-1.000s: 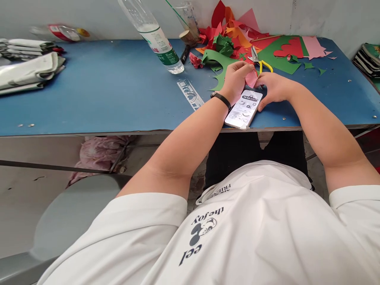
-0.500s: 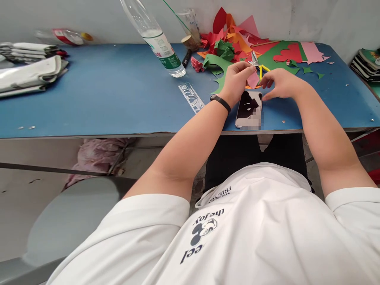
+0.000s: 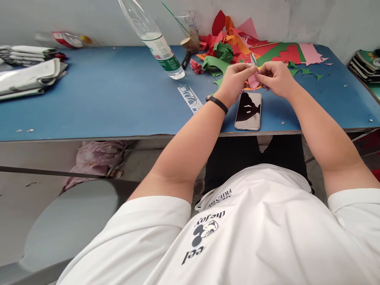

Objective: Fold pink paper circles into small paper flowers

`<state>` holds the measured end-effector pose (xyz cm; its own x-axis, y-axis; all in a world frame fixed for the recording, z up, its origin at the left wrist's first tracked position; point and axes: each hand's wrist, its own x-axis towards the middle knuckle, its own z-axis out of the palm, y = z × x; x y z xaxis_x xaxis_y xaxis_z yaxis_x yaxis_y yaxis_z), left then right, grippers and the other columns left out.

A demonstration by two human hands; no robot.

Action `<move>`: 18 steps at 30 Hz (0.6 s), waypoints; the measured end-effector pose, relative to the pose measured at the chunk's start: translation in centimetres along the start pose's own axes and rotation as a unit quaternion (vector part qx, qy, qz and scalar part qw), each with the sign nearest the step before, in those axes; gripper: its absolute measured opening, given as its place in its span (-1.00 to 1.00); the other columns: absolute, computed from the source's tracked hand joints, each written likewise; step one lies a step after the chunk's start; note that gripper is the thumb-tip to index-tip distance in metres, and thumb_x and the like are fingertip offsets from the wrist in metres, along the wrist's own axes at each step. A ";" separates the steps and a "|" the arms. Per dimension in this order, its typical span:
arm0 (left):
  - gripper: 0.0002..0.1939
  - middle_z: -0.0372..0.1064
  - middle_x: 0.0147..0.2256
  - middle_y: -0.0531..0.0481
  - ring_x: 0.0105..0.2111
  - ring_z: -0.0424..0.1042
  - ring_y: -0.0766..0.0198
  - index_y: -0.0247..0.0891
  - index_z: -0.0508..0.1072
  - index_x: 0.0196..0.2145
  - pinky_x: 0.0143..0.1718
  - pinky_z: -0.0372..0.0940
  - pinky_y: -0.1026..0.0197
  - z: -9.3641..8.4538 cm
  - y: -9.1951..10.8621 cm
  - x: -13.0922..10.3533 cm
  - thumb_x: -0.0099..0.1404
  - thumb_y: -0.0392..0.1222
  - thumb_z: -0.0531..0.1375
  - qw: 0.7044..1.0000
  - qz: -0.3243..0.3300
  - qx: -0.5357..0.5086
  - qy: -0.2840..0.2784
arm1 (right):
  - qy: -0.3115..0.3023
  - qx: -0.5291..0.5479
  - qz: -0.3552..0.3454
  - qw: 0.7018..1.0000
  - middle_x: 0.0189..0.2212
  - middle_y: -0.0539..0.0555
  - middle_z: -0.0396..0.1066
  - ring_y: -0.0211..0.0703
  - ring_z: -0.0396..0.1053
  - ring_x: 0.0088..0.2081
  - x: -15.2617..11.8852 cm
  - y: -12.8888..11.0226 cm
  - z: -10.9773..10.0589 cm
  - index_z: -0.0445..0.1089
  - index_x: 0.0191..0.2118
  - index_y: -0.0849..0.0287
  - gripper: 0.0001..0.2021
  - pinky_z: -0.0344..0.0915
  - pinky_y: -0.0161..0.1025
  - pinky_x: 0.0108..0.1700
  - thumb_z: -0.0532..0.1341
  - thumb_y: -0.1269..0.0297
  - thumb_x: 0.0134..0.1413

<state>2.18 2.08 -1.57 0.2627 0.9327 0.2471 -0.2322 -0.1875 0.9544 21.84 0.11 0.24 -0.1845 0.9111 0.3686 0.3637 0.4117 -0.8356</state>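
A small piece of pink paper (image 3: 253, 81) is pinched between my two hands above the blue table. My left hand (image 3: 236, 81), with a black band at its wrist, grips the paper's left side between thumb and fingers. From the right, the thumb and fingers of my right hand (image 3: 276, 78) are closed on its other edge. Just beyond the fingers lie scissors (image 3: 253, 59); their blades show, while most of the yellow handles is hidden. A phone (image 3: 248, 112) lies below the hands and mirrors them in its dark screen.
Cut paper scraps (image 3: 234, 37) in red, orange, green and pink pile up by the wall. A tall plastic bottle (image 3: 166, 55), a clear stencil ruler (image 3: 189, 97) and a glass (image 3: 191, 25) stand or lie to the left. Folded sheets (image 3: 32, 79) lie far left, books (image 3: 363, 65) far right.
My right hand has moved left and up from beside the phone and taken hold of the pink paper. My left hand keeps its grip in nearly the same place.
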 end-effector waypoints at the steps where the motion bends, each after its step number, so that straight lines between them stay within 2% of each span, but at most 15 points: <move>1: -0.64 0.51 -0.32 0.05 -0.32 0.52 0.29 -0.21 0.65 -0.30 -0.20 0.45 0.21 0.0 0.1 0.0 0.75 -0.32 0.46 1.000 -0.008 0.004 0.005 | 0.008 0.006 0.005 1.000 -0.51 -0.08 0.46 -0.16 0.34 -0.42 0.1 0.0 0.1 0.50 -0.38 0.03 -0.52 0.32 -0.19 -0.31 0.62 0.60 0.51; 4: -0.72 0.52 -0.30 0.06 -0.31 0.55 0.31 -0.18 0.66 -0.24 -0.25 0.36 0.24 -0.2 0.1 0.0 0.70 -0.28 0.53 1.000 -0.014 0.005 0.003 | 0.034 0.033 0.029 0.998 -0.56 -0.11 0.45 -0.20 0.35 -0.48 0.3 -0.3 0.3 0.46 -0.41 0.04 -0.45 0.31 -0.20 -0.36 0.47 0.72 0.62; 7: -0.74 0.54 -0.32 0.06 -0.21 0.58 0.23 -0.13 0.65 -0.23 -0.16 0.37 0.15 -0.3 0.0 -0.1 0.67 -0.27 0.53 1.000 -0.012 0.027 -0.001 | 0.034 0.054 0.047 0.997 -0.55 -0.10 0.50 -0.21 0.35 -0.50 0.2 -0.6 0.4 0.47 -0.42 0.05 -0.44 0.33 -0.20 -0.40 0.51 0.68 0.65; 10: -0.70 0.51 -0.38 0.03 -0.04 0.62 0.05 -0.05 0.61 -0.27 -0.06 0.40 0.05 -0.2 0.0 -0.1 0.59 -0.19 0.59 0.998 -0.020 0.058 0.009 | 0.021 0.046 0.052 0.997 -0.53 -0.10 0.51 -0.23 0.37 -0.50 0.2 -0.5 0.3 0.48 -0.41 0.06 -0.46 0.36 -0.23 -0.42 0.61 0.61 0.61; 12: -0.65 0.48 -0.41 0.01 0.02 0.62 -0.04 -0.02 0.57 -0.31 -0.03 0.42 0.00 -0.1 0.1 -0.1 0.53 -0.13 0.62 0.998 -0.024 0.063 0.012 | 0.024 0.042 0.056 0.997 -0.52 -0.11 0.53 -0.25 0.39 -0.50 0.3 -0.4 0.3 0.47 -0.36 0.06 -0.48 0.38 -0.25 -0.44 0.65 0.62 0.56; 15: -0.64 0.49 -0.40 0.01 0.08 0.62 -0.05 -0.03 0.56 -0.31 0.08 0.45 -0.03 0.0 0.6 -0.5 0.52 -0.09 0.63 0.998 -0.031 0.059 -0.002 | 0.026 0.053 0.055 0.997 -0.49 -0.14 0.55 -0.24 0.42 -0.52 0.3 -0.2 0.4 0.46 -0.25 0.04 -0.52 0.41 -0.28 -0.46 0.62 0.68 0.56; 18: -0.63 0.56 -0.33 0.03 0.07 0.68 -0.03 -0.07 0.56 -0.24 0.12 0.53 -0.01 0.0 1.2 -1.0 0.47 -0.17 0.69 0.997 -0.047 0.046 -0.034 | 0.028 0.065 0.054 0.996 -0.53 -0.22 0.47 -0.22 0.44 -0.54 0.2 -0.2 0.6 0.44 -0.16 0.01 -0.54 0.44 -0.28 -0.46 0.51 0.73 0.64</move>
<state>1.63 0.98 -0.70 0.3428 0.9249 0.1644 -0.1169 -0.1316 0.9844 21.18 0.15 0.25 -0.0979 0.9512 0.2926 0.2563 0.3082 -0.9162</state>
